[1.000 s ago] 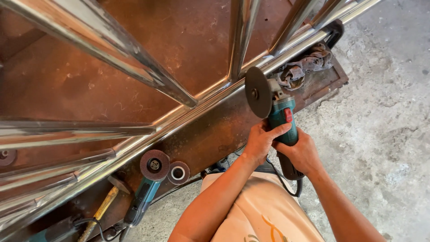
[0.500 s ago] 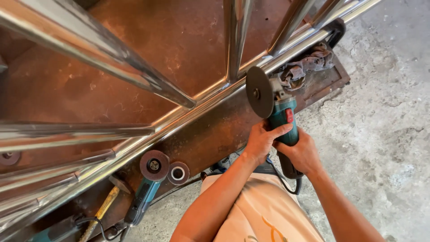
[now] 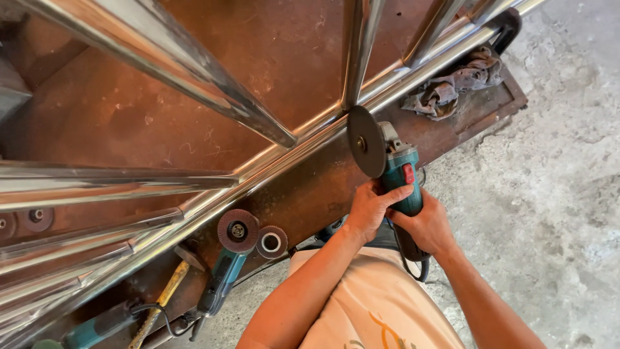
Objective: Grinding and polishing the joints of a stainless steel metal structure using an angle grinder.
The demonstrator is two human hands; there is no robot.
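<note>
Hands are both wrapped around the teal angle grinder (image 3: 399, 176), left hand (image 3: 367, 210) steadying, right hand (image 3: 423, 225) behind, so its disc (image 3: 364, 142) is held against the steel rail (image 3: 290, 158) along the desk (image 3: 310, 194) edge.

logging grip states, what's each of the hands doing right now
Left hand: closed on the teal angle grinder.
Right hand: closed on the same grinder's rear handle.

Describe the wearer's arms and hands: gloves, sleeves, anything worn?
Both forearms are bare, no sleeves in view. Left hand and right hand have no gloves; no rings, watch or wristband visible. A pale peach garment with an orange line print shows below the arms.
</note>
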